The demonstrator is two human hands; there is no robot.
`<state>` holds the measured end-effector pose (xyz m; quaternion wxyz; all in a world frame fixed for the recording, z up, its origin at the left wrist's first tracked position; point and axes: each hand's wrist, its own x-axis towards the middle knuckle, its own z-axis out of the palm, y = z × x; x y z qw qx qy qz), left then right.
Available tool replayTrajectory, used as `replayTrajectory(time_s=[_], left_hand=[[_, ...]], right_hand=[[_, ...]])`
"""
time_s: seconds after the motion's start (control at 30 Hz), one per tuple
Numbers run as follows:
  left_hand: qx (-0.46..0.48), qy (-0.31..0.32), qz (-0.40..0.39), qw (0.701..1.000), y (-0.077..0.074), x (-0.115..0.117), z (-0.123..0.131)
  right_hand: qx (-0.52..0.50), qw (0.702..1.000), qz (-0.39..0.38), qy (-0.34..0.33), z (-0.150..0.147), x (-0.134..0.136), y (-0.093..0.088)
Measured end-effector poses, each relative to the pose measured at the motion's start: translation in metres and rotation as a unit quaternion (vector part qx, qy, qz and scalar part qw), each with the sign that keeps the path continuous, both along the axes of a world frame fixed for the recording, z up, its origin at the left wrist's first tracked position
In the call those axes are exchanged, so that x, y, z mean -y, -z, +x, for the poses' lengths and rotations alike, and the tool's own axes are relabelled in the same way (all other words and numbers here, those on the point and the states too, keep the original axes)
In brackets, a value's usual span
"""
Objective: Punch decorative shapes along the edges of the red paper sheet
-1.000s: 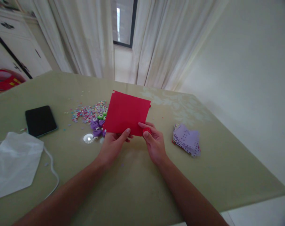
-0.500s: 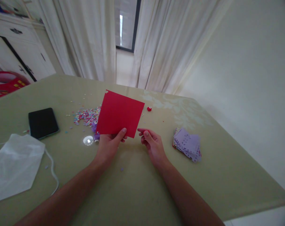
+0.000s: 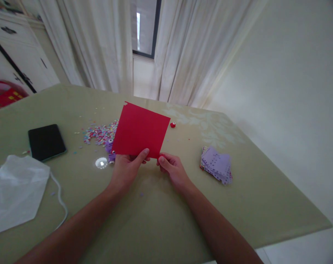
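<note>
Grasping sheet of red paper (image 3: 141, 130) in left hand (image 3: 125, 170), thumb flat on near edge, fingers folded beneath. Held raised above green table (image 3: 161, 223), tilted, broad face in full view, small notch at far left corner. Pinching small red item (image 3: 161, 156) in right hand (image 3: 173, 170), between thumb and fingers, directly at near right corner of paper. Mostly covered by fingers; impossible to tell exact shape, or whether closed on paper edge. Behind left side of paper, partly hidden: purple figures with eyes (image 3: 108, 146) and loose heap of multicoloured confetti (image 3: 100, 134). Beyond right edge of paper, resting on table: red figure with eye (image 3: 172, 125), well apart from both hands. To right of right hand: stack of punched purple paper squares (image 3: 217, 164), fanned unevenly. At far left of table: black phone (image 3: 47, 142), lying flat, with white mask (image 3: 18, 194) just in front, loop trailing toward left forearm. Past far table edge: pale curtains (image 3: 100, 47) flanking narrow window (image 3: 144, 27). At upper left: white cabinet (image 3: 26, 51) with drawer and dark fittings.
</note>
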<state>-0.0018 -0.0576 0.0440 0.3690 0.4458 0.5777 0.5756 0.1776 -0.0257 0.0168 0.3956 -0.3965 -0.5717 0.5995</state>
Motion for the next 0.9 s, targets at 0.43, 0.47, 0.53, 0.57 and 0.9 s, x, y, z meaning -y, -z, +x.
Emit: replayTrajectory(time_s=[0.43, 0.47, 0.53, 0.57, 0.9], left_hand=[[0.029, 0.018, 0.004, 0.999, 0.000, 0.001, 0.002], [0.031, 0.013, 0.006, 0.999, -0.001, 0.001, 0.001], [0.037, 0.009, 0.003, 0.999, -0.001, 0.001, 0.002], [0.040, 0.011, -0.001, 0.999, -0.001, 0.002, 0.002], [0.050, 0.013, 0.011, 0.999, 0.002, 0.000, 0.004]], right_hand=[[-0.016, 1.000, -0.002, 0.009, -0.001, 0.000, 0.002], [-0.023, 1.000, -0.004, 0.016, 0.000, -0.001, 0.005], [-0.040, 0.999, -0.004, 0.022, 0.000, -0.002, 0.008], [-0.049, 0.999, -0.004, 0.021, 0.000, -0.002, 0.009], [-0.132, 0.990, -0.021, 0.052, 0.000, -0.002, 0.004]])
